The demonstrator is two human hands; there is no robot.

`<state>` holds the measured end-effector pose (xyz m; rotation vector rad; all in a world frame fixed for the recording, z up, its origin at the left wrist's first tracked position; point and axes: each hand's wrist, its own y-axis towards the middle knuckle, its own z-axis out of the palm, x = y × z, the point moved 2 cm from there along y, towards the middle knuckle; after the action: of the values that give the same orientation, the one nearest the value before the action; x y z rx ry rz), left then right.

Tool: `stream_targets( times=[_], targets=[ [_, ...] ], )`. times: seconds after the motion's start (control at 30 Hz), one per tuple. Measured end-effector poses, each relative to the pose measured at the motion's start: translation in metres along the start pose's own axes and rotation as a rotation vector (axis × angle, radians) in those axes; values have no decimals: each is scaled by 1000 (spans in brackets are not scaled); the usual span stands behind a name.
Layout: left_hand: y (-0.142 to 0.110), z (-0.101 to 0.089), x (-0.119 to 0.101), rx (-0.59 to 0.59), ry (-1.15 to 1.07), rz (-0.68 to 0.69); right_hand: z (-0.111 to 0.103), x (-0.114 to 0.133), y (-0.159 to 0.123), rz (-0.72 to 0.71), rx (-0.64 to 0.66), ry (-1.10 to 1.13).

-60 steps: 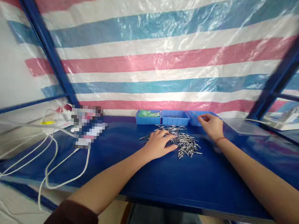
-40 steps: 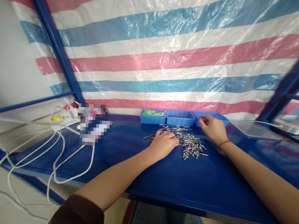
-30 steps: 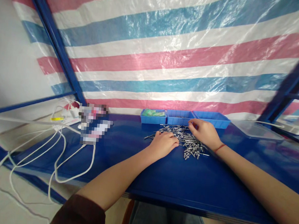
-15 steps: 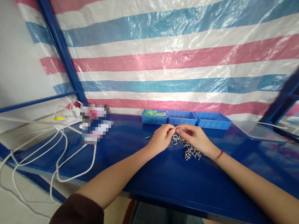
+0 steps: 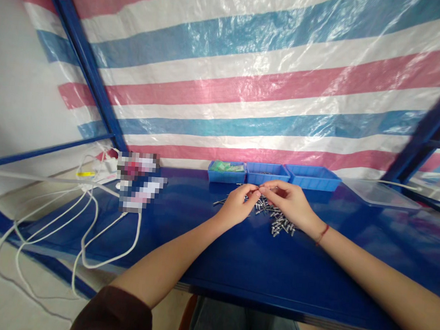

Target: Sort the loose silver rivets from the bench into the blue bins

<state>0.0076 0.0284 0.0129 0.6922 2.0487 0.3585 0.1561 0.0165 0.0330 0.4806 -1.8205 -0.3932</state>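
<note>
A heap of small metal pins (image 5: pixel 278 222) lies on the blue table (image 5: pixel 258 258). My left hand (image 5: pixel 237 205) and my right hand (image 5: pixel 291 204) meet just above the heap, fingertips pinched together close to each other. Each seems to pinch a small metal piece, too small to name. Behind the heap stand three light-blue trays in a row: the left tray (image 5: pixel 226 171) holds something green, the middle tray (image 5: pixel 267 173) and the right tray (image 5: pixel 312 176) stand beside it.
White cables (image 5: pixel 88 216) loop over the table's left end and hang over its edge. A clear plastic lid (image 5: pixel 380 193) lies at the right rear. A striped tarp wall (image 5: pixel 248 86) and blue frame posts (image 5: pixel 80 59) close in the back.
My right hand came back from the right tray to the heap and met the left hand. My left hand rose from lying on the pins into a pinch.
</note>
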Motion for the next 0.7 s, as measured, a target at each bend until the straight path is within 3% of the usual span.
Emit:
stream_targets(
  times=[0.5,0.7],
  targets=[
    [0,-1,-2,-23,-59,-36,-1,3,-2,-97,15,-81],
    [0,-4,-5,-123,-110,-34,-2,3,-2,-181,-3,-180]
  ],
)
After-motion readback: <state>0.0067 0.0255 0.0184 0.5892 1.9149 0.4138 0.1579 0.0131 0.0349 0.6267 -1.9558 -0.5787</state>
